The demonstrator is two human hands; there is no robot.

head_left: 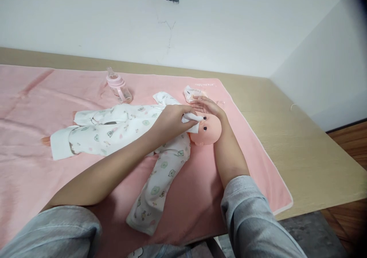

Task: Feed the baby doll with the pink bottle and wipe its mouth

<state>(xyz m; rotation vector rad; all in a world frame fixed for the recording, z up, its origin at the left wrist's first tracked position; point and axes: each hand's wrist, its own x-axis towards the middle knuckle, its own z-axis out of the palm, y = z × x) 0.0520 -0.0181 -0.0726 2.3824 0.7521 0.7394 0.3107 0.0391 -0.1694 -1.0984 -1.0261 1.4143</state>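
A baby doll (210, 130) in white patterned pajamas (134, 120) lies on its back on a pink blanket (197, 197), its head toward the right. My left hand (172, 120) pinches a white wipe (190, 117) against the doll's face, around the nose and mouth, and part of the wipe hangs down over the chin. Beyond the doll's head, my right hand (207, 106) rests with its fingers stretched out beside the head. Those fingertips lie at a small wipes packet (192, 93); whether they touch it I cannot tell.
A pink baby bottle (119, 86) with handles stands on the blanket past the doll's legs. The wooden table (301, 143) shows along the back and right of the blanket. A white wall (114, 25) rises behind it.
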